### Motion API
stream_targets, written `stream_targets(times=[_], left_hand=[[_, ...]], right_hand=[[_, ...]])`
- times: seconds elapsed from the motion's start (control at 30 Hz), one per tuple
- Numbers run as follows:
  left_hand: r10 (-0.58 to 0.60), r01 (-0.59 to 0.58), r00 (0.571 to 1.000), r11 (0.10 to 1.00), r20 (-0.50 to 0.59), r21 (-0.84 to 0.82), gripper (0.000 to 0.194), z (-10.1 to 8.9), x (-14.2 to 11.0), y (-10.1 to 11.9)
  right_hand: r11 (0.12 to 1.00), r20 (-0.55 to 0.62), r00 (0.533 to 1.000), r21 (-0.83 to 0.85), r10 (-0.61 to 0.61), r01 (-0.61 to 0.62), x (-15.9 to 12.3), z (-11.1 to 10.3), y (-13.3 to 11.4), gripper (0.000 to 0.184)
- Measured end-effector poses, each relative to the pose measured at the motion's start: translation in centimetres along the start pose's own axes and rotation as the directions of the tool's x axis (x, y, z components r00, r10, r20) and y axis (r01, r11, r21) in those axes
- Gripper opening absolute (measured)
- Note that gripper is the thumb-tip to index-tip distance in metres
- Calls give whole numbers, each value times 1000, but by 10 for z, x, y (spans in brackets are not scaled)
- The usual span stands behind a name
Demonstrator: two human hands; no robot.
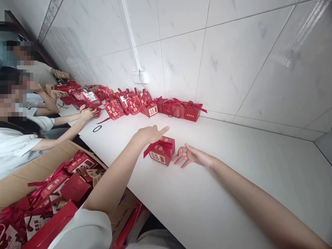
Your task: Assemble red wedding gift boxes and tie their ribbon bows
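Note:
A small red gift box (163, 151) with a red ribbon and a white label with red characters stands on the white table (223, 193). Just behind and above it is my left hand (153, 134), its index finger and thumb stretched out to the right; whether it touches the box's top I cannot tell. To the right of the box, my right hand (191, 155) is apart from it, fingers loosely spread and bent, holding nothing. The underside of my left hand is hidden.
Red gift boxes (178, 110) and red gift bags (129, 103) line the wall. An open cardboard box (64, 147) full of red boxes stands at my left. A black ring (97, 128) lies on the table. Co-workers sit at the far left; one's hands (89, 112) touch a red item.

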State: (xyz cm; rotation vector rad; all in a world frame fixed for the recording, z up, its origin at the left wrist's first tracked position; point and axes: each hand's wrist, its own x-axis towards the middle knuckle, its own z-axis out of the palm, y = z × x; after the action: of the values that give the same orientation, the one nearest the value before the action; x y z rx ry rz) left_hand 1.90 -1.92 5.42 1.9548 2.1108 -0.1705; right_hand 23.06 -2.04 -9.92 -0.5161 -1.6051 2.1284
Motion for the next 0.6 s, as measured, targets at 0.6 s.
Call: stream_targets(times=[0.6], left_hand=[[446,-439,894,892,-48,109,112,16,-31,-72]], right_hand=[[992,-201,973,66,116,-104,-7,-13,24,24]])
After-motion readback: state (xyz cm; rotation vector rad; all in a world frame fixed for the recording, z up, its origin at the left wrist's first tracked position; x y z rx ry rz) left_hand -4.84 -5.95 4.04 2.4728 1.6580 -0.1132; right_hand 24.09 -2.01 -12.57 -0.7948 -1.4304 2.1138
